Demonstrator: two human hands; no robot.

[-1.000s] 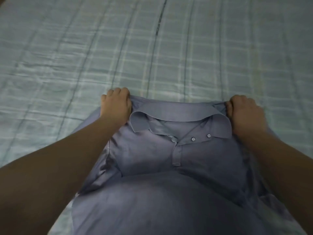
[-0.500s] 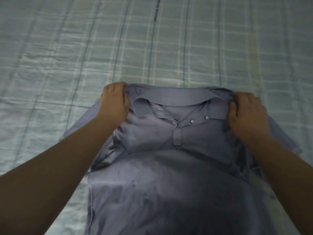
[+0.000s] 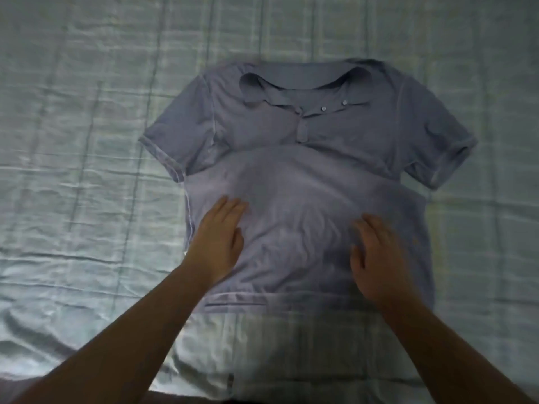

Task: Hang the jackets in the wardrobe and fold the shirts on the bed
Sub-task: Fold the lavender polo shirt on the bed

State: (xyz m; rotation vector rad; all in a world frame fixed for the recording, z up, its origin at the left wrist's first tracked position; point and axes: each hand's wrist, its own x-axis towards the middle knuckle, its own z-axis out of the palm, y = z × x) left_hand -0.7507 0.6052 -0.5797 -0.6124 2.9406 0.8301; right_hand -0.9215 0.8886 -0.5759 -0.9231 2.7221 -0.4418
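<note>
Grip: both of your hands lie flat and spread, fingers apart, clamped on nothing
Left hand (image 3: pixel 216 239): your palm presses the polo shirt's lower body near its left side seam
Right hand (image 3: pixel 378 259): your palm rests on the lower body toward the right side, blurred
Polo shirt (image 3: pixel 294 170): blue-grey, spread face up on the bed, collar (image 3: pixel 303 80) away from you, both short sleeves out to the sides, two buttons (image 3: pixel 323 108) undone
Bed sheet (image 3: pixel 87 141): pale checked, creased, under the whole shirt
</note>
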